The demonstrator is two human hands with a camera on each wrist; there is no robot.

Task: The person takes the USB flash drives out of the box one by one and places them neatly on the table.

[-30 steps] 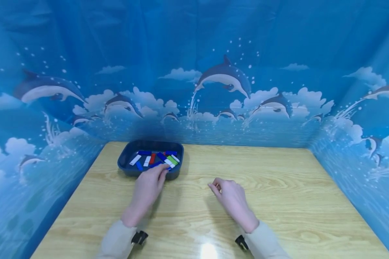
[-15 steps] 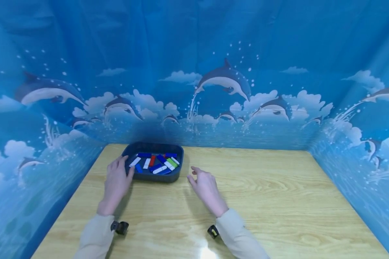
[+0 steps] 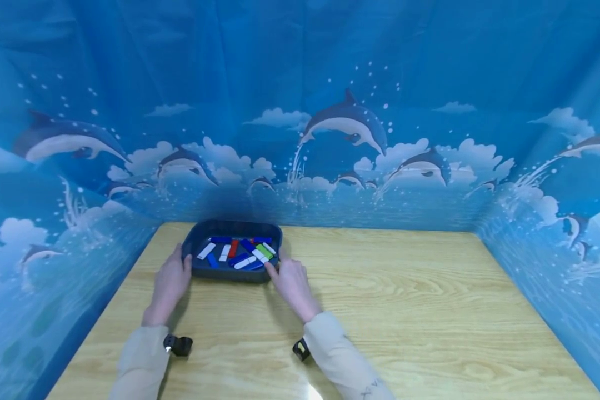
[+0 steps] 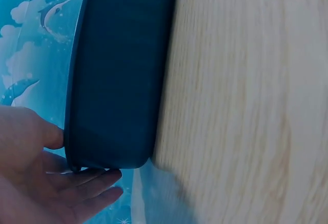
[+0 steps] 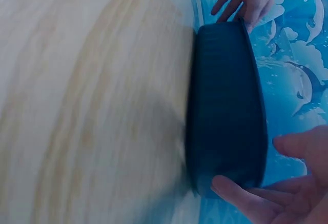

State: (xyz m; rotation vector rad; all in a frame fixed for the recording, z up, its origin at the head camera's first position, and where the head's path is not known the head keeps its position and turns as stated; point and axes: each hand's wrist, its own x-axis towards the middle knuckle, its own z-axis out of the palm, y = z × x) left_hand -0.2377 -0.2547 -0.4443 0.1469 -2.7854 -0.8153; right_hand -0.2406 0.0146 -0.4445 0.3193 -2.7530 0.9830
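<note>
A dark blue rectangular tray (image 3: 230,274) stands at the back left of the table. Inside lie several small flat oblong pieces, among them a red one (image 3: 234,248), a green one (image 3: 264,251), a white one (image 3: 206,251) and a blue one (image 3: 212,260). My left hand (image 3: 172,278) is at the tray's left end, its thumb at the rim and its fairly straight fingers along the outside of the end wall. At the opposite end, my right hand (image 3: 291,280) has extended fingers against the outer wall, with the thumb near the rim.
Wood-grain table (image 3: 405,300) stretches to the right and in front of the tray. A blue curtain (image 3: 300,194) printed with dolphins encloses the back and both sides, close behind the tray. Each wrist carries a small black camera, such as the left one (image 3: 179,345).
My left hand has gone from the tray's front edge to its left end. My right hand has moved left to the right end and its fingers have straightened. The tray has shifted very slightly left.
</note>
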